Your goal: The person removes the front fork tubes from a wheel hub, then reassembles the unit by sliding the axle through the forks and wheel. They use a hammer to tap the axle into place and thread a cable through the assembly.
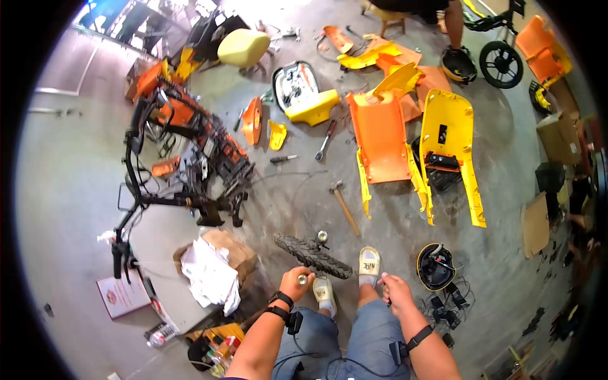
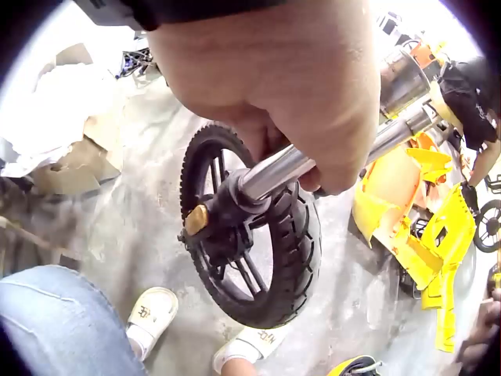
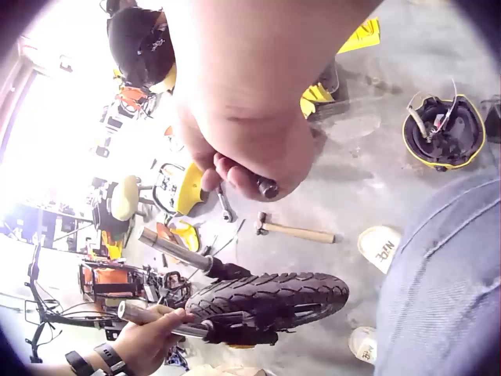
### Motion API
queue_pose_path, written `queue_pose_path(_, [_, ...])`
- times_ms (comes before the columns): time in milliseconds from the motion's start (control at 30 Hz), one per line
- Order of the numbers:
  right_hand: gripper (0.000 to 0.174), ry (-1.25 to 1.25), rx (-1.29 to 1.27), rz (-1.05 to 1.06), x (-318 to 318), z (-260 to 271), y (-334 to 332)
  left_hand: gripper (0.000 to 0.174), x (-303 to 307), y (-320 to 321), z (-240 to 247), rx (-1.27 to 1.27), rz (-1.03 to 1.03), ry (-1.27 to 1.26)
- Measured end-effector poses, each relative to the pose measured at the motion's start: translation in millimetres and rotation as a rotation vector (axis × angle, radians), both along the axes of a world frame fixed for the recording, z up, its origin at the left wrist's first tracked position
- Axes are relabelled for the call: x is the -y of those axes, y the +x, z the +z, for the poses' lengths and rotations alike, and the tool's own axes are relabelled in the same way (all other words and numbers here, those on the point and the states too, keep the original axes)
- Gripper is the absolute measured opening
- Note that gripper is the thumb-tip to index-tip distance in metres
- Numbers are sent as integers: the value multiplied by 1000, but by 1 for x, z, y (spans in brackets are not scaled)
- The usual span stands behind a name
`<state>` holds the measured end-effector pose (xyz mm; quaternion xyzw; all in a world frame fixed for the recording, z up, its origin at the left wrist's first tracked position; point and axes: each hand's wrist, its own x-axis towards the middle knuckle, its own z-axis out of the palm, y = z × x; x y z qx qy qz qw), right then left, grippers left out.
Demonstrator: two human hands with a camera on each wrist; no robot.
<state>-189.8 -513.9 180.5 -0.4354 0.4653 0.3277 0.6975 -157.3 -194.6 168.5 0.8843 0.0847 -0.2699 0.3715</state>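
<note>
A front wheel [image 2: 293, 235] with a knobbly tyre stands upright before my feet, its fork carrying two shiny metal tubes. My left hand [image 1: 295, 284] grips one fork tube [image 2: 278, 172], whose end pokes above the fist in the head view. The other tube [image 3: 174, 249] rises bare on the wheel's far side. Out to the right, above my knee, my right hand [image 1: 398, 292] is curled round a small dark rod-like piece [image 3: 268, 188]. Only its round end shows, so I cannot tell what it is. The hand is apart from the wheel.
A hammer [image 1: 346, 209] and a ratchet wrench [image 1: 326, 140] lie on the floor ahead. A stripped scooter frame [image 1: 190, 158] stands left, orange and yellow body panels [image 1: 380, 136] ahead right. A helmet [image 1: 436, 266] lies near my right foot; another person's leg [image 1: 453, 25] shows behind.
</note>
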Motion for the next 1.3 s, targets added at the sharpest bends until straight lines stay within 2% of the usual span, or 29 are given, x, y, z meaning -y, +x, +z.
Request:
queue_pose_path(33, [28, -81, 66, 58, 2, -1, 5, 20, 1, 5, 4, 36, -27, -15])
queue_pose_path(133, [28, -119, 100, 85, 1, 15, 29, 19, 4, 26, 1, 43, -108, -9])
queue_pose_path(233, [29, -100, 155, -20, -21, 15, 50, 16, 0, 49, -2, 69, -237, -107])
queue_pose_path(267, [29, -82, 155, 1, -33, 10, 62, 15, -4, 59, -6, 52, -250, -145])
queue_pose_path(300, [29, -66, 155, 23, -46, 4, 76, 14, -9, 67, -12, 36, -263, -185])
queue_pose_path(367, [29, -173, 121, -96, -72, -15, 105, 15, -26, 80, -31, 31, -345, -257])
queue_pose_path(433, [32, -181, 100, -80, -88, -49, 119, 14, -44, 84, -59, 60, -438, -341])
queue_pose_path(500, [36, -195, 91, -60, -105, -67, 136, 13, -59, 81, -73, 141, -557, -278])
queue_pose_path(567, [49, -254, -120, 327, -127, -66, 143, 14, -71, 68, -83, 141, -446, -330])
queue_pose_path(633, [52, -301, -127, 390, -145, -92, 144, 16, -90, 54, -112, 300, -462, -294])
queue_pose_path(700, [51, -354, -127, 865, -152, -112, 141, 16, -92, 73, -84, 430, -410, -359])
queue_pose_path(767, [50, -386, -94, 915, -158, -112, 146, 15, -100, 80, -78, 413, -361, -289])
queue_pose_path(833, [49, -136, -281, 965, -157, -103, 157, 15, -105, 87, -69, 250, -262, -331])
queue_pose_path(867, [46, -140, -315, 1023, -159, -105, 160, 22, -113, 91, -62, 138, -348, -284])
queue_pose_path(900, [46, -144, -322, 1038, -168, -99, 163, 22, -119, 90, -53, 136, -332, -288])
queue_pose_path(967, [40, -266, -295, 1344, -187, -84, 182, 44, -130, 94, -39, 189, -380, -150])
queue_pose_path(1000, [39, -300, -230, 1371, -196, -76, 190, 68, -135, 85, -49, 202, -423, -44])
queue_pose_path(1033, [41, -333, -184, 1388, -200, -82, 191, 68, -142, 78, -55, 172, -350, 5])
queue_pose_path(1100, [43, -245, -208, 1155, -207, -112, 178, 53, -160, 35, -117, -68, -31, -186])
queue_pose_path(1133, [43, -247, -209, 1162, -220, -97, 191, 53, -165, 44, -107, -69, -23, -188])
queue_pose_path(1200, [44, -296, -196, 1324, -253, -72, 215, 50, -172, 59, -94, -1167, 917, -737])
queue_pose_path(1233, [44, -291, -206, 1333, -264, -69, 217, 50, -179, 60, -99, -1176, 927, -739])
queue_pose_path(1300, [46, -275, -120, 1453, -278, -70, 211, 64, -190, 62, -111, -1207, 1128, -1000])
